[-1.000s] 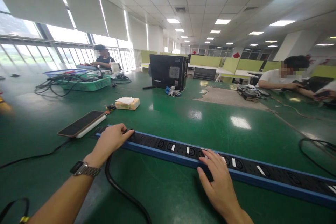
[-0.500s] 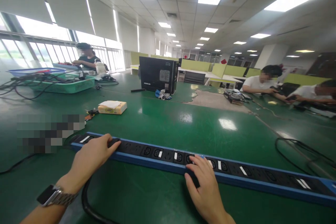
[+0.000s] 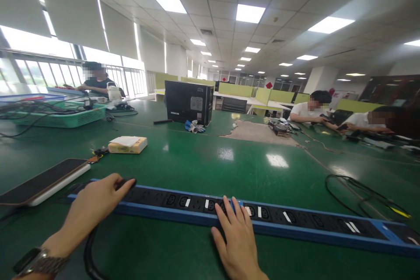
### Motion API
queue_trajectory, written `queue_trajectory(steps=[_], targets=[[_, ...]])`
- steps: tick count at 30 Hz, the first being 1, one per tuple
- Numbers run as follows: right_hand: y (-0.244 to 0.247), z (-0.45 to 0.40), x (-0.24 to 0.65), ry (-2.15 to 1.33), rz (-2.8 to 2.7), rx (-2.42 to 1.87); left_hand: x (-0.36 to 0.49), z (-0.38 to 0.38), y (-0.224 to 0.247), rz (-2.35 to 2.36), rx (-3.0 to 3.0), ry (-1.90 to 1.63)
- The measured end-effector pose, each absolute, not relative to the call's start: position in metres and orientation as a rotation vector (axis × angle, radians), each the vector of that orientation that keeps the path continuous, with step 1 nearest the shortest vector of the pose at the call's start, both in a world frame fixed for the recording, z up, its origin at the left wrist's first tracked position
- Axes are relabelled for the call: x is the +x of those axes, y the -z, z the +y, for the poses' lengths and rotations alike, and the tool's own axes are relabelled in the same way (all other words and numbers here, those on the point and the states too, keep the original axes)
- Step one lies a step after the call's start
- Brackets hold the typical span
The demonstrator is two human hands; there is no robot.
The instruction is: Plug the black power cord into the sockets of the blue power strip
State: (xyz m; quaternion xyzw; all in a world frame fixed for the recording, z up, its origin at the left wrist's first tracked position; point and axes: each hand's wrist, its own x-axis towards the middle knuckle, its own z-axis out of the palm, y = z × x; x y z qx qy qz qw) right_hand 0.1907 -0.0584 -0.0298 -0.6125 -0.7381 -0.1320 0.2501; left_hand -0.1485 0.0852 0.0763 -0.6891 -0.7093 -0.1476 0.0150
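Observation:
A long blue power strip (image 3: 295,229) with black sockets and white label stickers lies across the green table. Near its left end, my left hand (image 3: 98,197) has its thumb and fingers closed on a small black plug-like piece (image 3: 130,183), mostly hidden by the hand. From below this wrist a thick black cable (image 3: 89,253) curves toward me; where it begins is covered. My right hand (image 3: 238,236) rests with fingers stretched over the middle of the strip, the fingertips on its socket face and the thumb by the front edge. It holds nothing.
At left lie a phone (image 3: 42,181) on a white block, a tissue pack (image 3: 127,145) and a green basket (image 3: 75,118) of cables. A black computer case (image 3: 187,103) and gloves (image 3: 194,127) stand farther back. Loose cable (image 3: 348,183) lies right. Several people sit around.
The view has shifted right and tilted up a little, so the strip and both hands appear farther left. Both hands keep nearly the same places on the strip.

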Motion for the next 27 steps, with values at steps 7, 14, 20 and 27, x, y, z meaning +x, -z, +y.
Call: queue_trajectory(steps=[7,14,20,27], targets=[[0.027,-0.062,0.189,0.267,-1.831,-1.524,-0.079,0.045,-0.134,-1.939,-2.114,1.528],[0.0,-0.091,0.18,-0.42,-1.102,-1.224,0.061,-0.034,-0.059,-1.533,-2.803,1.737],[-0.009,-0.142,0.229,-0.854,-0.647,-1.228,0.13,-0.082,-0.001,-0.693,-3.304,1.508],[-0.061,-0.171,0.32,-1.007,-0.354,-1.168,0.139,-0.087,0.045,-0.531,-3.417,1.298]])
